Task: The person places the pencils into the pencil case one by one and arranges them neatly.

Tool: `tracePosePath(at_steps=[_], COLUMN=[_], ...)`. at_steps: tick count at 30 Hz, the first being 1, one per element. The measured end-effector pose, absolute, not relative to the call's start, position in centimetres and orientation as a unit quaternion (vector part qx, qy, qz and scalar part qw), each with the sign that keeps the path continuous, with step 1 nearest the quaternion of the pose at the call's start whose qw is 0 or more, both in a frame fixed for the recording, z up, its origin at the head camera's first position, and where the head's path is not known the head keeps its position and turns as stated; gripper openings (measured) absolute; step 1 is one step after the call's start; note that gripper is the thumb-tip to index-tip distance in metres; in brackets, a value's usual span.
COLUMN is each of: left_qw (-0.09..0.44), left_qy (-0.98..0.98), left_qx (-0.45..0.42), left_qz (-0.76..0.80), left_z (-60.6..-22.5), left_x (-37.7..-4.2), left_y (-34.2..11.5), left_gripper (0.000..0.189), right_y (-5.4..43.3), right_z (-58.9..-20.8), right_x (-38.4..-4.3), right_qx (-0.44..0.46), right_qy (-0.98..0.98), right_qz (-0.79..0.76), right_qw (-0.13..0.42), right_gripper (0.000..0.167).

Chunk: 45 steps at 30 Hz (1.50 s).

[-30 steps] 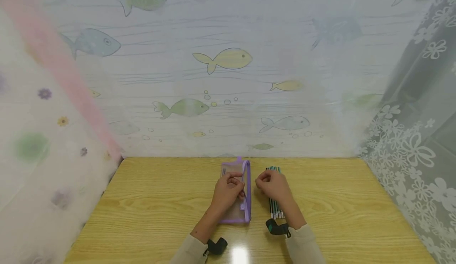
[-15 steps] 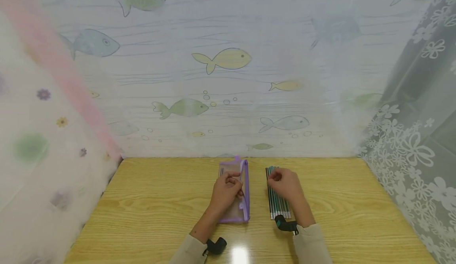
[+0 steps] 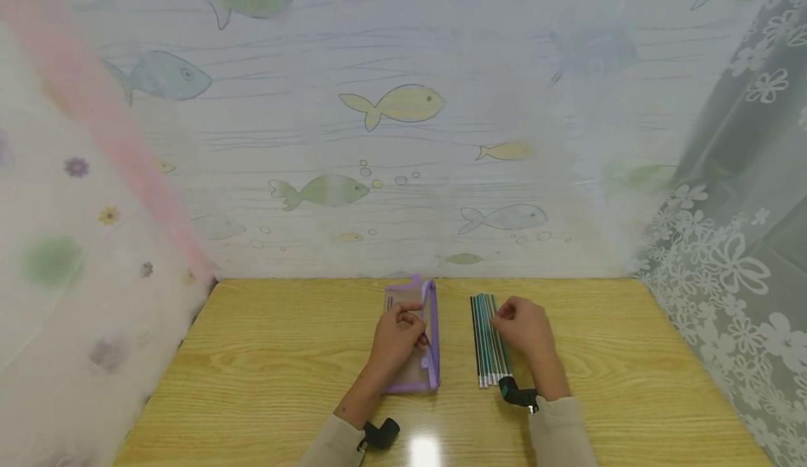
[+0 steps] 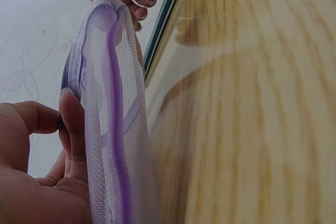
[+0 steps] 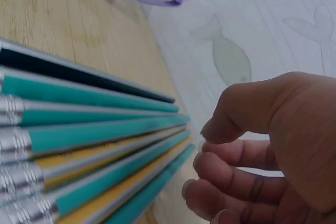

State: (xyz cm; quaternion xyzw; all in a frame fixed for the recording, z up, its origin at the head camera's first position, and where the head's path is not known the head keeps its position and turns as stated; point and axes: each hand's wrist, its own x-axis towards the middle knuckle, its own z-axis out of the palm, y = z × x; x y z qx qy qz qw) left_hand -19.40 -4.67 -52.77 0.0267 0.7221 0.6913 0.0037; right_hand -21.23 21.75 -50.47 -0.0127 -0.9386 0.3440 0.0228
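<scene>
My left hand (image 3: 394,341) pinches the edge of a mesh pencil case (image 3: 435,344) with purple trim, thumb on one side and fingers on the other. In the left wrist view, the case (image 4: 113,129) stands with its zipper side up and its mouth parted. Several pencils (image 3: 483,341), dark, teal and yellow striped, lie side by side to the right of the case. Their silver ferrules (image 5: 16,145) point toward me. Over the right edge of the row is my right hand (image 3: 525,327), fingers loosely curled, thumb near the index fingertip, with nothing visible between them.
The wooden table (image 3: 271,355) ends at a fish-print sheet (image 3: 403,194) behind. A flower-print sheet (image 3: 82,243) hangs at left and a lacy curtain (image 3: 725,285) at right. Black wrist cameras (image 3: 382,434) sit under both forearms.
My right hand has moved right, from beside the case, across the pencils to their right edge, uncovering more of the row. The left hand and case have shifted slightly left.
</scene>
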Motion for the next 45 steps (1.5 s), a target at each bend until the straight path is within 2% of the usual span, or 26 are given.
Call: tracePosePath(at_steps=[21, 33, 45], left_qw=[0.008, 0.006, 0.007], left_qy=[0.717, 0.713, 0.714], left_qx=[0.026, 0.027, 0.023], left_qz=[0.696, 0.701, 0.7], left_z=[-52.9, -53.3, -53.3], left_x=[-19.4, -19.5, -19.5], left_y=[-4.8, -4.9, -4.8], left_gripper=[0.037, 0.037, 0.037], right_y=[23.2, 22.9, 21.4], right_z=[-50.3, -50.3, -50.1], right_x=[-20.5, -20.5, -20.5], right_qx=[-0.039, -0.047, -0.11], right_qy=[-0.943, -0.948, -0.954], right_qz=[0.328, 0.311, 0.272], right_qw=[-0.039, -0.047, -0.054], right_gripper=[0.025, 0.039, 0.038])
